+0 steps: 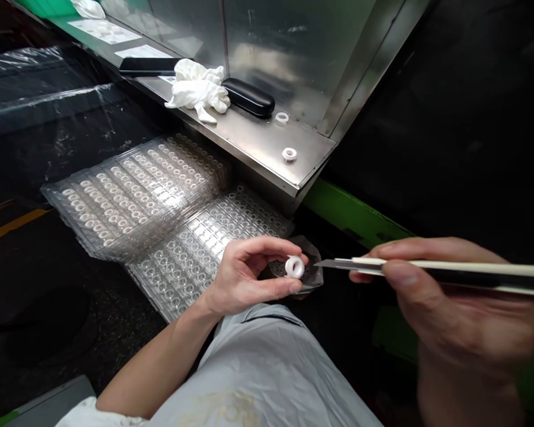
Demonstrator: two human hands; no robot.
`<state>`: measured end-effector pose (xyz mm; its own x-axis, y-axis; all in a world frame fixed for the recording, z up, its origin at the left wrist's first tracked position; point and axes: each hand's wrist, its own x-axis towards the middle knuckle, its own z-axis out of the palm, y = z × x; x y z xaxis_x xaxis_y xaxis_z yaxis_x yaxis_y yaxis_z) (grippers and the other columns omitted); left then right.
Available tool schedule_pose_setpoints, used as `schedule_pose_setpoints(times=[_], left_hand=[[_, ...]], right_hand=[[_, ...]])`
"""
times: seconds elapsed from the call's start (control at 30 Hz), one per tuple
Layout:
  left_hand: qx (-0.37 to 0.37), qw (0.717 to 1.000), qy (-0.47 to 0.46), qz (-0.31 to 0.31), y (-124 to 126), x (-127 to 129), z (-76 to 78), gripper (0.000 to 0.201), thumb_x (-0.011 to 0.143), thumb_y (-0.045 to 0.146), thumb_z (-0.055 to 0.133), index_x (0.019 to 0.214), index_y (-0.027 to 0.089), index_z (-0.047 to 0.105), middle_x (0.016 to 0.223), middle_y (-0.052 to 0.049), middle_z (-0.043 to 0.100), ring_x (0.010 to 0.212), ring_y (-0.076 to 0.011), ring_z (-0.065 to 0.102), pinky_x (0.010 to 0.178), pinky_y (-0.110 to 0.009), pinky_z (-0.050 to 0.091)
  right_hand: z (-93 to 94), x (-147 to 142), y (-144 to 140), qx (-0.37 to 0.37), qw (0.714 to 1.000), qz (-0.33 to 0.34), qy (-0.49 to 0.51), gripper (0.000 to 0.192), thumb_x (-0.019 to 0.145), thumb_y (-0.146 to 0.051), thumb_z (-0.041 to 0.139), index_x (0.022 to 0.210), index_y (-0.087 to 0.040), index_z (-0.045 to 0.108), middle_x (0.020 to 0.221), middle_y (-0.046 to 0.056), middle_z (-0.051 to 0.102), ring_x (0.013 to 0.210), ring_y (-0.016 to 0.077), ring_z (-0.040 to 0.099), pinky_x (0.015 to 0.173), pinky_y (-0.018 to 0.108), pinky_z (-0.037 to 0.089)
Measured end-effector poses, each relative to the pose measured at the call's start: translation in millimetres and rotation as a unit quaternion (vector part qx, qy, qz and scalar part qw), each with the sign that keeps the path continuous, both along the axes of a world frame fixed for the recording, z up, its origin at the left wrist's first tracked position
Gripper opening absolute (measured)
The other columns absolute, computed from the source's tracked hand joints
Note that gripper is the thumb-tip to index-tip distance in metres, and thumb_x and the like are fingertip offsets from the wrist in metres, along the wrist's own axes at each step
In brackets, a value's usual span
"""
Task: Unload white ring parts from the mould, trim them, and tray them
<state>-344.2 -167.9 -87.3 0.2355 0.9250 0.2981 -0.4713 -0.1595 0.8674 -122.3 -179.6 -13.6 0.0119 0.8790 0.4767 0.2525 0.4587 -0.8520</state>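
Note:
Between the thumb and fingers of my left hand (247, 273) is a small white plastic ring (295, 267), its opening turned toward me. My right hand (449, 302) grips a utility knife (427, 270) with a pale and black handle. The knife's blade (327, 263) points left, a short gap away from the ring. Below the ring, partly hidden by my left hand, is a dark bag (311, 276) with small bits in it.
Stacked clear trays (129, 184) hold rows of white rings at the left; a nearer tray stack (182, 261) shows mostly bare pockets. On the metal ledge (258, 139) lie two white rings (289, 154), a black case (249, 96), white gloves (200, 89) and a dark flat object (149, 66).

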Motion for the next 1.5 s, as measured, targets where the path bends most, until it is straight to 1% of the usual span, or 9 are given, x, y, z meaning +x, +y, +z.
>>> schedule_pose_setpoints(times=[0.17,0.53,0.7,0.93,1.2,1.3,1.33,1.43,1.5], left_hand=[[0.004,1.0,0.013,-0.011,0.2,-0.1,3.9,0.044,0.069,0.001,0.089,0.109,0.016,0.081,0.093,-0.008,0.08,0.081,-0.0139,0.076,0.078,-0.017,0.063],[-0.002,0.999,0.032,-0.023,0.1,-7.3,1.1,0.041,0.071,0.005,0.09,0.109,0.019,0.082,0.09,-0.007,0.08,0.079,-0.0141,0.074,0.074,-0.018,0.061],[0.082,0.991,0.098,0.044,1.5,-10.1,-1.1,0.045,0.068,0.008,0.093,0.109,0.019,0.081,0.091,-0.007,0.08,0.077,-0.0157,0.074,0.069,-0.02,0.059],[0.232,0.955,0.154,0.098,6.1,-6.9,-1.8,0.047,0.068,0.002,0.091,0.111,0.014,0.077,0.096,-0.01,0.079,0.086,-0.0222,0.075,0.076,-0.034,0.064],[0.375,0.892,0.207,0.141,13.8,7.0,-4.9,0.045,0.074,-0.004,0.084,0.117,0.008,0.072,0.099,-0.014,0.077,0.093,-0.0227,0.074,0.079,-0.037,0.065],[0.42,0.871,0.21,0.143,19.0,15.5,-9.2,0.044,0.074,-0.009,0.08,0.115,0.004,0.071,0.101,-0.016,0.076,0.097,-0.0245,0.075,0.082,-0.039,0.065],[0.424,0.87,0.203,0.147,20.3,18.6,-11.7,0.044,0.073,-0.011,0.079,0.114,0.003,0.07,0.102,-0.017,0.076,0.098,-0.0251,0.075,0.083,-0.039,0.064],[0.386,0.895,0.164,0.15,21.5,28.9,-20.8,0.048,0.069,-0.014,0.08,0.113,0.003,0.071,0.104,-0.018,0.076,0.1,-0.0264,0.075,0.085,-0.039,0.064],[0.332,0.924,0.127,0.141,20.3,36.6,-26.0,0.051,0.067,-0.014,0.082,0.113,0.006,0.071,0.106,-0.016,0.076,0.101,-0.0255,0.075,0.087,-0.038,0.064]], right_hand=[[-0.4,1.4,1.2,-0.01,0.992,0.093,-0.087,0.018,0.086,-0.018,0.082,0.1,-0.03,0.082,0.094,0.001,0.08,0.074,0.019,0.074,0.063,0.03,0.063],[19.7,-5.6,16.7,0.064,0.969,0.177,-0.16,0.017,0.086,-0.015,0.079,0.096,-0.028,0.082,0.087,0.001,0.08,0.076,0.0195,0.077,0.064,0.029,0.065],[8.4,-1.2,16.1,0.074,0.974,0.156,-0.15,0.018,0.086,-0.016,0.08,0.099,-0.029,0.082,0.091,0.001,0.081,0.075,0.0182,0.076,0.063,0.026,0.063],[-5.5,-2.0,3.6,-0.001,0.99,0.097,-0.101,0.018,0.087,-0.017,0.08,0.098,-0.031,0.081,0.088,0.0,0.079,0.067,0.0159,0.072,0.059,0.026,0.06],[-33.9,-9.5,-12.9,-0.131,0.986,-0.005,0.102,0.002,0.09,-0.026,0.079,0.091,-0.024,0.078,0.077,0.001,0.077,0.067,0.0176,0.075,0.065,0.029,0.063],[-46.7,-13.7,-11.8,-0.252,0.931,-0.034,0.264,0.017,0.084,-0.032,0.084,0.083,-0.019,0.073,0.07,0.001,0.074,0.06,0.0159,0.072,0.058,0.026,0.062],[-50.9,-14.4,-10.8,-0.307,0.89,-0.034,0.336,0.021,0.079,-0.032,0.087,0.079,-0.018,0.071,0.068,0.0,0.072,0.057,0.0142,0.07,0.054,0.024,0.06],[-60.3,-12.2,-10.1,-0.443,0.722,-0.036,0.53,0.029,0.063,-0.023,0.093,0.069,-0.016,0.066,0.06,-0.004,0.064,0.051,0.0078,0.062,0.046,0.016,0.052],[-62.8,-6.7,-13.1,-0.472,0.651,-0.058,0.592,0.031,0.055,-0.016,0.094,0.068,-0.015,0.066,0.058,-0.006,0.061,0.049,0.0053,0.057,0.044,0.014,0.048]])
